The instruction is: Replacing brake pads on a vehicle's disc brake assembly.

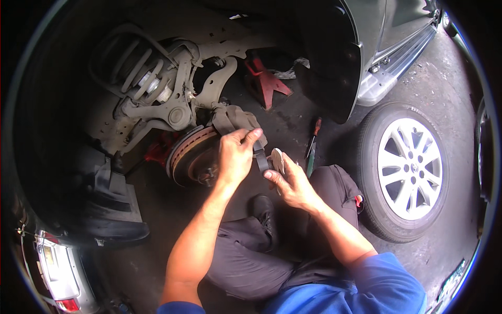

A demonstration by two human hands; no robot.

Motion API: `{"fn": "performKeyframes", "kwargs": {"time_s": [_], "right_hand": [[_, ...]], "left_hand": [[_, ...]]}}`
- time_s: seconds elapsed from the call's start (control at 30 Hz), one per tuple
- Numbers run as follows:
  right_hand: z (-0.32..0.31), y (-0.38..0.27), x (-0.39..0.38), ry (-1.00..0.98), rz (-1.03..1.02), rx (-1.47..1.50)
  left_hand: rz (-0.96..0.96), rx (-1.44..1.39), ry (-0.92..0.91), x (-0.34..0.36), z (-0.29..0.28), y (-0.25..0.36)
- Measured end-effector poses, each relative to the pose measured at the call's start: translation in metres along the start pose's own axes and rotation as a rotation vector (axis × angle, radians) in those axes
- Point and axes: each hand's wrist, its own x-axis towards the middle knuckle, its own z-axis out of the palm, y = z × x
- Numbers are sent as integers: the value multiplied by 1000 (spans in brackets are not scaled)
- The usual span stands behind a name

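Observation:
Close beside the brake caliper [234,119], my left hand [236,159] is closed, its thumb pressed toward the curled fingers. What it grips is hidden behind the hand. My right hand [295,186] pinches a pale, rounded flat piece [277,160], thumb toward the left hand. Between the two hands shows a dark flat strip [261,160]; I cannot tell which hand bears it. The rusty-edged brake disc [194,152] sits exposed left of my left hand, with wheel studs at its middle.
Above the disc are suspension arms [178,115] and a coil spring [137,73]. A red jack stand [267,89] stands behind the caliper. A red-handled tool [317,126] and a green-handled one [311,161] lie on the floor. At right is a removed wheel [410,167], below the car's side step [400,60].

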Motion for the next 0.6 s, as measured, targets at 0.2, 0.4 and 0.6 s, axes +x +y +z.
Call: {"fn": "performKeyframes", "kwargs": {"time_s": [0.2, 0.4, 0.6], "right_hand": [[14, 1, -2, -1, 66, 355], [3, 6, 9, 197, 390, 617], [-17, 13, -3, 123, 680, 710]], "left_hand": [[-5, -189, -93, 8, -14, -1], [6, -206, -99, 11, -22, -3], [153, -74, -34, 10, -23, -3]]}}
